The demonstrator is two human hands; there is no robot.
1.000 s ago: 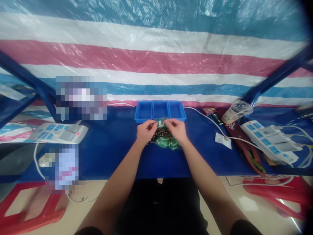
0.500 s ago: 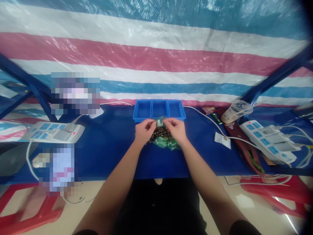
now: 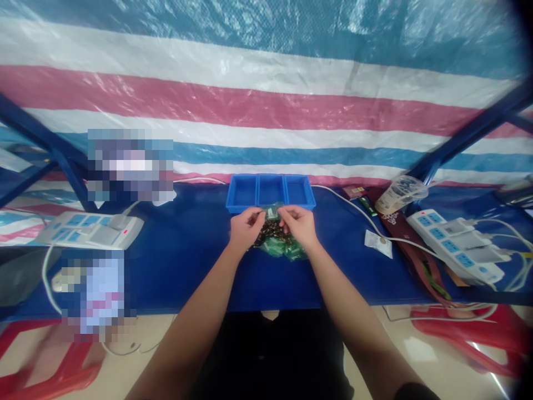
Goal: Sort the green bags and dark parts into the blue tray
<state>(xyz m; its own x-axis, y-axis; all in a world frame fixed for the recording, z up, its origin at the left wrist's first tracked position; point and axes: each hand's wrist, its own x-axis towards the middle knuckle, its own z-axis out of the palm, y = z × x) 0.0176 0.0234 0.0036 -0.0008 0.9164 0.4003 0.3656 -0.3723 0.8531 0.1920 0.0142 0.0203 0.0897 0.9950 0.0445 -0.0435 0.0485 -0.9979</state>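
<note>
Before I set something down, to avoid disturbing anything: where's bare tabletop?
Bare blue tabletop lies between left power strip and left hand, and between right hand and white packet. Crowded: around the green plastic and the cup.

A striped sheet [image 3: 266, 108] in blue, white and red hangs behind the blue table [image 3: 179, 266], shiniest near the top; dark-blue beams [image 3: 466, 132] slant at both sides; red stools [image 3: 445, 330] stand at lower left and right; the pale floor [image 3: 125, 361] shows a bright patch [image 3: 421, 349] of light at right.

Small translucent packet [image 3: 272, 212], apparently plastic, held
</note>
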